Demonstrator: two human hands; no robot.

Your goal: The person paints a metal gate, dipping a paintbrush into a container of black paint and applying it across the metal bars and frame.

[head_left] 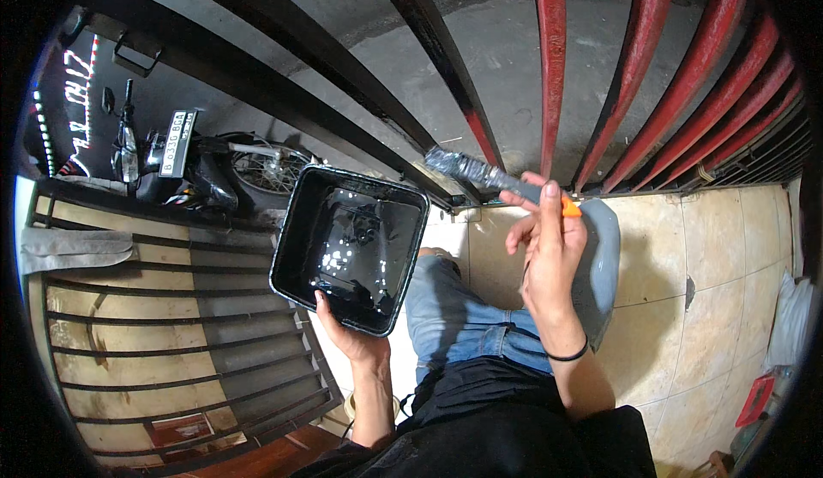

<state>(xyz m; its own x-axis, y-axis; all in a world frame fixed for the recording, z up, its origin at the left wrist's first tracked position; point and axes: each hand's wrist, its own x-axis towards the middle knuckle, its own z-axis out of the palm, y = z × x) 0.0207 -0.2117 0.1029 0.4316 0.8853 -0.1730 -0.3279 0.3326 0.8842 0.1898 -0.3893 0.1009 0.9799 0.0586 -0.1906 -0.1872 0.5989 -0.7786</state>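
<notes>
My left hand holds a square black plastic tub by its near rim, the thumb over the edge. Glossy black paint covers the tub's bottom. In my right hand is a paintbrush with a grey handle and an orange end; its paint-coated head points left, at the lower part of a black metal gate bar. A bar beside it is black above and red near its foot. Further right, the gate bars are mostly red, some with black patches low down.
A parked motorcycle stands beyond the gate at left. At lower left is a black barred metal panel with a grey cloth over it. Cream floor tiles lie at right, with a white plastic bag and a red object.
</notes>
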